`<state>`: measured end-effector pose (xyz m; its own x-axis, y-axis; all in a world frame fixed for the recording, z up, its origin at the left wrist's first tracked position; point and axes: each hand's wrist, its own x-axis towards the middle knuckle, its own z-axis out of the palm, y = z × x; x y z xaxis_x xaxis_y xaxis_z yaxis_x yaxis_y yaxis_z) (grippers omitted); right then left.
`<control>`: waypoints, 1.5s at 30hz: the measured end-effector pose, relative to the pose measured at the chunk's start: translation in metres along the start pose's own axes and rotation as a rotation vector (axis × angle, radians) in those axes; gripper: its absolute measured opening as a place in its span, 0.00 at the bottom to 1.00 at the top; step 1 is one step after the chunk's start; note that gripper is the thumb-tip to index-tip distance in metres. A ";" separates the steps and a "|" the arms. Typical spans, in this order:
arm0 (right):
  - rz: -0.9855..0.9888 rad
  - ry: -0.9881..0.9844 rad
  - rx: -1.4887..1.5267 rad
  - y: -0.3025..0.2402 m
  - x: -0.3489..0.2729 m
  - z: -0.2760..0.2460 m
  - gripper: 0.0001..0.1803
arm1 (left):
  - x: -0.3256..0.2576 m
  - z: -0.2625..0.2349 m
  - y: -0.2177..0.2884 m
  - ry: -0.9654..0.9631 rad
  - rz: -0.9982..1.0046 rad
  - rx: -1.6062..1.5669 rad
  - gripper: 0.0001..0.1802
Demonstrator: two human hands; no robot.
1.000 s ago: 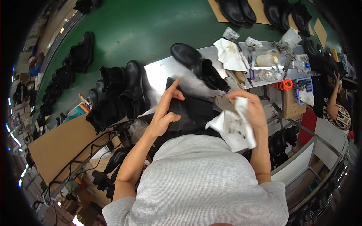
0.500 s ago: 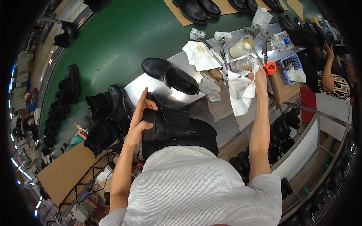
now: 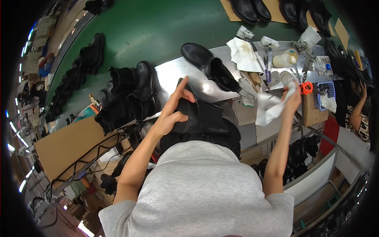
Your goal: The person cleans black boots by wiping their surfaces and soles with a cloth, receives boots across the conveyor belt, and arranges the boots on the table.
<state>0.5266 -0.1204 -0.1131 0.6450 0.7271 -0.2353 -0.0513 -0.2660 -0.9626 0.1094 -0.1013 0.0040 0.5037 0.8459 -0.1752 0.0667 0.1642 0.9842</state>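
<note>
Dark boots [image 3: 145,82] on the surface [image 3: 167,75] left of the black boot [image 3: 209,119] before you, your left hand [image 3: 172,112] against that boot, fingers part-spread, grip unclear, white cloth [image 3: 269,112] right of it, gripped in your right hand [image 3: 293,100], fingers closed

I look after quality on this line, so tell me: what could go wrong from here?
The right hand, holding a white cloth, is right by a clear bottle; it might tip or spill it.
The left hand is against the boot at the lap, which could slip or get scuffed if poorly supported.
The boot on the bench has its shaft near the metal edge, so a bump might knock it off.
</note>
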 end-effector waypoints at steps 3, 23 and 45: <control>0.280 -0.086 0.043 -0.017 0.066 -0.024 0.23 | 0.000 -0.002 0.000 -0.007 0.020 -0.018 0.55; 0.365 -1.219 -0.106 -0.102 -0.173 0.167 0.08 | 0.006 -0.007 -0.004 0.045 0.032 0.096 0.53; 0.275 -1.259 -0.146 -0.105 -0.173 0.170 0.07 | 0.003 -0.008 -0.006 0.037 0.031 0.133 0.53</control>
<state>0.2905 -0.1111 0.0055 -0.5335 0.7083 -0.4623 0.0677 -0.5091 -0.8581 0.1035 -0.0960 -0.0025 0.4752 0.8682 -0.1428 0.1662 0.0708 0.9835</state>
